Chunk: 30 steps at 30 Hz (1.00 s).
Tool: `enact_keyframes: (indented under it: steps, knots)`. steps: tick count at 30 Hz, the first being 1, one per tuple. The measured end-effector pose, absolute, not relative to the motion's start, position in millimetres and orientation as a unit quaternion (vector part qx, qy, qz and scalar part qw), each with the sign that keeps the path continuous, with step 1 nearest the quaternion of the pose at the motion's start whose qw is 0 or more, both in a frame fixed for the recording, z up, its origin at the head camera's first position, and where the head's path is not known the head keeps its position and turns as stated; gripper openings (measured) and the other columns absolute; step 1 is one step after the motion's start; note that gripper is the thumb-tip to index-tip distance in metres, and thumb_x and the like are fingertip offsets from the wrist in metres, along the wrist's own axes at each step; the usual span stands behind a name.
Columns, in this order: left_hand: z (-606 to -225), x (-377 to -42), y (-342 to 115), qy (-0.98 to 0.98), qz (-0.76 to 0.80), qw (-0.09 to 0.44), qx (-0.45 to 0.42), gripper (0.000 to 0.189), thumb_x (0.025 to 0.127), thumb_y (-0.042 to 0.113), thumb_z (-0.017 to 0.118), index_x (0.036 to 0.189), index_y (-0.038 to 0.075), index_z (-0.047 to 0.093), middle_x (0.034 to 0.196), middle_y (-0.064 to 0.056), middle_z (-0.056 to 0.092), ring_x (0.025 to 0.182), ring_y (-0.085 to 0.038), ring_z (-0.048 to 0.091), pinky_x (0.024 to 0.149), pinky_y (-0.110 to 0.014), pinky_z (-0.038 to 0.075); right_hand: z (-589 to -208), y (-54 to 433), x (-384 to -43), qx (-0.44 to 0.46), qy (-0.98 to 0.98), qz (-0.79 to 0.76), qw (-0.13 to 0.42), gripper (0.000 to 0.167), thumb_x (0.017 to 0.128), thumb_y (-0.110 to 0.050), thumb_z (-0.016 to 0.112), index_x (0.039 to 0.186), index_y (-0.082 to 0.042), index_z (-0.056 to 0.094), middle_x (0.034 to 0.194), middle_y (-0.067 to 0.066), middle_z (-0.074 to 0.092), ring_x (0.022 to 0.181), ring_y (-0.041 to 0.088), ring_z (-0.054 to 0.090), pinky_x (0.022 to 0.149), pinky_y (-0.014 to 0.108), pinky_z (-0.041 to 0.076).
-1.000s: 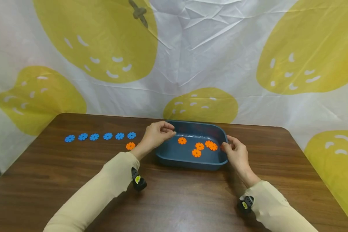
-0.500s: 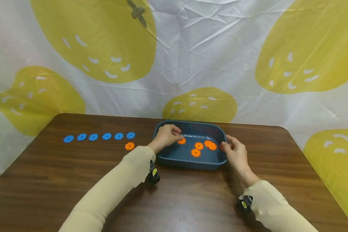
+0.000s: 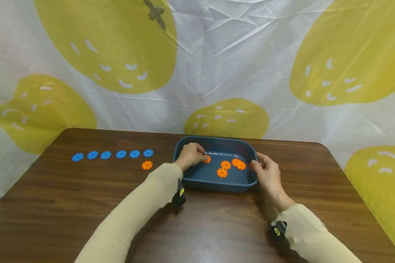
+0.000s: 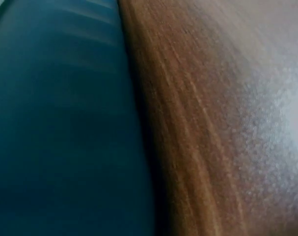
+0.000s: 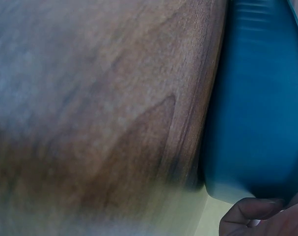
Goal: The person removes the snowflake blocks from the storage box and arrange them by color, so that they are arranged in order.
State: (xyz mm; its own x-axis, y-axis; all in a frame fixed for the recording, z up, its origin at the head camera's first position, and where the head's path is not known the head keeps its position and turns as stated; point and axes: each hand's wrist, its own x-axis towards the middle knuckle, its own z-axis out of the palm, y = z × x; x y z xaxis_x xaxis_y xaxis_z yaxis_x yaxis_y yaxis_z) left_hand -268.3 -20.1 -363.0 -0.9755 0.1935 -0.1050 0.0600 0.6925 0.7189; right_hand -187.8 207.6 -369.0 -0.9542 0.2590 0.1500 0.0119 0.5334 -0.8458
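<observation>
My left hand (image 3: 190,156) reaches into the dark blue plastic bin (image 3: 214,184). Its thumb and fingers come together at the left edge of an orange notched building disc (image 3: 208,159), seemingly pinching it; the fingers partly cover it. Several more orange discs (image 3: 222,172) lie on the bin's floor, two of them overlapping. My right hand (image 3: 268,174) grips the bin's right wall, thumb on the inside. In the right wrist view, curled fingers (image 5: 252,211) touch the bin's end (image 5: 259,108). The left wrist view has the bin's side (image 4: 65,128) but no hand.
A row of several blue notched discs (image 3: 121,154) lies on the wooden table (image 3: 210,226), left of the bin. One orange disc (image 3: 147,165) sits below the row's right end. A fruit-printed cloth (image 3: 230,65) hangs behind the table.
My left hand has moved right and down, from above the bin's left rim to the orange disc inside. The right hand holds its place on the bin.
</observation>
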Motion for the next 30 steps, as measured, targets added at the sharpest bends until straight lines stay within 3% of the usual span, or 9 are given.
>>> enact_keyframes:
  steps: [13, 30]
  knots:
    - [-368.2, -270.8, -15.6, 0.930, 0.350, 0.081, 0.073, 0.034, 0.079, 0.021, 0.077, 0.107, 0.003, 0.068, 0.111, -0.010, 0.064, 0.102, -0.026, 0.057, 0.088, -0.037, 0.049, -368.0, 207.5, -188.0, -0.081, -0.867, 0.474, 0.127, 0.036, 0.094, -0.011, 0.053, 0.127, 0.003, 0.054, 0.087, 0.023, 0.065, 0.090, 0.033, 0.067, 0.062, 0.007, 0.044]
    - [-371.7, -270.6, -14.5, 0.939, 0.326, 0.062, 0.085, 0.030, 0.078, 0.020, 0.078, 0.099, 0.004, 0.065, 0.103, -0.010, 0.064, 0.093, -0.026, 0.058, 0.085, -0.037, 0.049, -368.4, 207.8, -187.6, -0.078, -0.866, 0.478, 0.129, 0.036, 0.094, -0.011, 0.053, 0.127, 0.004, 0.054, 0.085, 0.022, 0.066, 0.091, 0.034, 0.067, 0.062, 0.006, 0.044]
